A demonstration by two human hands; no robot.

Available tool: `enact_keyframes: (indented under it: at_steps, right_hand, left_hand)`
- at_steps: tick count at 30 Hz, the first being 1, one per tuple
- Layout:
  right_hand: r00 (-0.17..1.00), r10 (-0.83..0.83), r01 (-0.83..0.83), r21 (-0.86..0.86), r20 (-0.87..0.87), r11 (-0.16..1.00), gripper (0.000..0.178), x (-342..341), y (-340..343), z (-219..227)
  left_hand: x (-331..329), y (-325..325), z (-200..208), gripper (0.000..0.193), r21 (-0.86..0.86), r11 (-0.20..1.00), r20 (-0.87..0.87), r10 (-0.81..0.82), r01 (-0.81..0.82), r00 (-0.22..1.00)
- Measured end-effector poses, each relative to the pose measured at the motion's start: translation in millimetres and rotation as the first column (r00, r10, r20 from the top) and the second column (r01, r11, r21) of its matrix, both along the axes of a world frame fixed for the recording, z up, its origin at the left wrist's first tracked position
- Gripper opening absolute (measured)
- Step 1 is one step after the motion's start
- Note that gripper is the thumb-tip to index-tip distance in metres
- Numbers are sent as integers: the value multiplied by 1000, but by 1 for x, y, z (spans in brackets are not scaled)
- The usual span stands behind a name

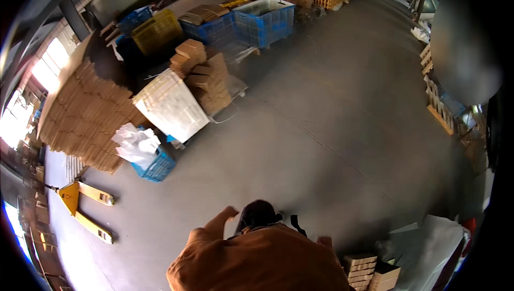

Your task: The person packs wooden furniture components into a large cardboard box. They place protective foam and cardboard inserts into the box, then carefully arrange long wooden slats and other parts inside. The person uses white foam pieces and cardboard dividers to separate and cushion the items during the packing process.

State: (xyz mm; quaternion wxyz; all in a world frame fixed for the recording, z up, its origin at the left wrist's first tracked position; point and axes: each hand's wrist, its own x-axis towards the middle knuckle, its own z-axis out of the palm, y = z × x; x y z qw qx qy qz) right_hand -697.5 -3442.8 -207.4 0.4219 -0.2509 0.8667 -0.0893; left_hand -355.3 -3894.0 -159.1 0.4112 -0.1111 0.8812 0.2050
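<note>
My left hand [231, 213] hangs in front of my body beside the dark shape at my waist, above the grey floor [300, 130]. It is small and blurred, so its fingers do not show clearly. Only a little of my right hand [325, 242] appears past the edge of my brown-orange top [267, 259]. The top hides most of that arm, and the fingers cannot be made out. No object is visible at either hand. A dark strap [297, 224] sticks out at my waist between them.
At left stand a yellow pallet jack [68, 197], a blue basket [155, 167] with white plastic, a white crate [174, 106] and stacked flat cardboard [85, 114]. Farther off are blue bins [265, 23]. Wooden pallets [440, 106] line the right; cardboard boxes [384, 277] stand near right.
</note>
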Motion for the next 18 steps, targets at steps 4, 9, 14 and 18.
enact_keyframes:
  at_steps: [4, 9, 14, 18]
  right_hand:
    - [882, -410, 471, -451, 232, 758, 16, -158, -183, 119]
    - [927, -374, 287, -614, -15, 735, 16, -311, -248, 146]
    - [795, -517, 586, -179, 318, 790, 14, -371, -223, 129]
    - [499, -790, 865, -249, 355, 435, 27, -380, -185, 146]
  left_hand:
    - [4, 18, -20, 20, -255, 110, 326, 945, -961, 22]
    - [-122, -76, 7, 38, 15, 619, 367, 727, -785, 580]
    - [-375, -231, -43, 31, -145, 910, 160, 408, -388, 899]
    - [-668, -321, 28, 24, -330, 939, -191, 36, -98, 981]
